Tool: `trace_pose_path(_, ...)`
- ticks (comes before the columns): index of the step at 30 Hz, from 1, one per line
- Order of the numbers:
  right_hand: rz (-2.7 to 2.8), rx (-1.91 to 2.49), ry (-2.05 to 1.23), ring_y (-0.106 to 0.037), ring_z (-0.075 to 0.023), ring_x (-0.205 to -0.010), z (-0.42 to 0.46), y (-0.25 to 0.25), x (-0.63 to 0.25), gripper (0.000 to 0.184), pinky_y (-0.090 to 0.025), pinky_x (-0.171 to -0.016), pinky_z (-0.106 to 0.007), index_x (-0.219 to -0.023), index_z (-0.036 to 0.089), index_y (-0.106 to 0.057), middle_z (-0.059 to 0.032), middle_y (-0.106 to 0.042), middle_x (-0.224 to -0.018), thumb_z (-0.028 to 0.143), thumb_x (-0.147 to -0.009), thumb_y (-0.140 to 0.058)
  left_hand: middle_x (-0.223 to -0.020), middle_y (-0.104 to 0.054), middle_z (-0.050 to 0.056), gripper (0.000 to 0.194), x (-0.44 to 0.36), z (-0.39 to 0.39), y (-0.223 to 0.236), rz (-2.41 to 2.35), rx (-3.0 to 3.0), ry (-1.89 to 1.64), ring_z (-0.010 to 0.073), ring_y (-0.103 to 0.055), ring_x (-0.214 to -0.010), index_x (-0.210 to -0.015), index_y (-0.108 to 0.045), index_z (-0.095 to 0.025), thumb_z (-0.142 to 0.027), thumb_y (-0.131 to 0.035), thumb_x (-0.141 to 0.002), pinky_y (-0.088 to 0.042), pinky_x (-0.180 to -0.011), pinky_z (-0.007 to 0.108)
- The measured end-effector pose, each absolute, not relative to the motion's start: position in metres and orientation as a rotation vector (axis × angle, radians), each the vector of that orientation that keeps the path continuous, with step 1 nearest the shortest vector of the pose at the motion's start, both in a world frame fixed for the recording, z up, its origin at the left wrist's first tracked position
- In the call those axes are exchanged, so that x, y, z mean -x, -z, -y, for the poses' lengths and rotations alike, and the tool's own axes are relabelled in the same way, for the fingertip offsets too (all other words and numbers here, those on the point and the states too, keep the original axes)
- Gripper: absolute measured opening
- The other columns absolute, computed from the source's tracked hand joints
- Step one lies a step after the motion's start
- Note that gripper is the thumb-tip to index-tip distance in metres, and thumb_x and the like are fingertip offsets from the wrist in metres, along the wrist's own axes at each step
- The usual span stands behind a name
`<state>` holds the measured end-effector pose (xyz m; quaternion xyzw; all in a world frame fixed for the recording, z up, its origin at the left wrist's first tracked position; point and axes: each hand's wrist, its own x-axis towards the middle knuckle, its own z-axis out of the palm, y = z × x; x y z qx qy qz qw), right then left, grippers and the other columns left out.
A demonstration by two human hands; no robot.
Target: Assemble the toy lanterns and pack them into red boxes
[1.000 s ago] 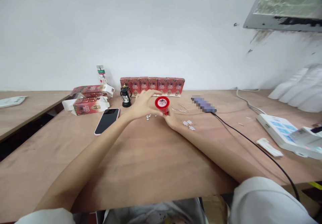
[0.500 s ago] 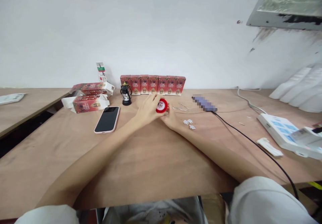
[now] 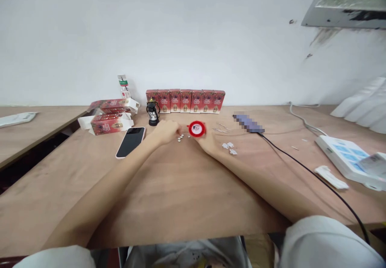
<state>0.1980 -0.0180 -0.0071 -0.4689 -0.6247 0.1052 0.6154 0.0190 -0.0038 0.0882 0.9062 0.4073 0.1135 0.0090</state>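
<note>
My right hand is closed around a round red-rimmed piece, its white face with a small printed figure turned toward me. The rest of that piece is hidden behind its face. My left hand is a little to the left, resting low over the table with its fingers curled together; whatever they may hold is hidden. Several small round silvery discs, like button batteries, lie just beside its fingertips. A black toy lantern stands upright behind my left hand.
Several red printed boxes stand in a row by the wall. Opened boxes and a phone lie left. To the right are thin metal pins, white plastic bits, a cabled device and a power strip.
My left hand has come off the round red piece and moved left and down to the table, uncovering the small discs. The right hand keeps the piece, its face now fully visible.
</note>
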Motion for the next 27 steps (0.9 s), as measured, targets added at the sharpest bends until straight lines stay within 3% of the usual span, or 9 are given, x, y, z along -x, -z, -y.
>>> trace_pose_path(3,1.414,1.092,-0.259,-0.061,-0.0238,-0.095,0.026,0.011,-0.197,0.037,-0.047,-0.088,-0.043,-0.102,0.021,-0.057,-0.0066,-0.066,-0.101,0.026,-0.068,-0.069,-0.080,-0.071,0.006,0.012,-0.023,-0.002,-0.066,-1.253,-2.790,-0.347,0.0241,-0.064,-0.082,-0.069,-0.070,-0.022,-0.012,-0.065,-0.066,-0.041,-0.068,0.027)
trace_pose_path(7,1.426,1.086,-0.323,-0.062,-0.0234,-0.094,0.037,0.016,-0.195,0.041,-0.049,-0.086,-0.042,-0.105,0.022,-0.054,-0.0065,-0.065,-0.103,0.025,-0.067,-0.070,-0.067,-0.068,0.006,0.010,-0.025,-0.013,-0.045,-1.258,-2.756,-0.369,0.0241,-0.063,-0.073,-0.058,-0.068,-0.021,-0.012,-0.069,-0.059,-0.041,-0.065,0.029)
trace_pose_path(19,1.485,1.121,-0.261,-0.060,-0.0237,-0.096,0.040,0.010,-0.194,0.038,-0.048,-0.086,-0.042,-0.100,0.022,-0.054,-0.0064,-0.064,-0.102,0.024,-0.066,-0.069,-0.061,-0.063,0.003,0.014,-0.017,-0.029,-0.029,-1.152,-2.754,-0.446,0.0172,-0.057,-0.063,-0.054,-0.061,-0.019,-0.012,-0.059,-0.066,-0.040,-0.062,0.025)
trace_pose_path(27,1.454,1.175,-0.277,-0.060,-0.0246,-0.093,0.039,0.010,-0.194,0.038,-0.048,-0.084,-0.043,-0.099,0.021,-0.055,-0.0061,-0.063,-0.099,0.022,-0.063,-0.070,-0.084,-0.065,0.008,0.018,-0.021,-0.010,-0.065,-1.215,-2.727,-0.804,0.0192,-0.058,-0.079,-0.083,-0.061,-0.017,-0.025,-0.046,-0.088,-0.041,-0.072,0.029)
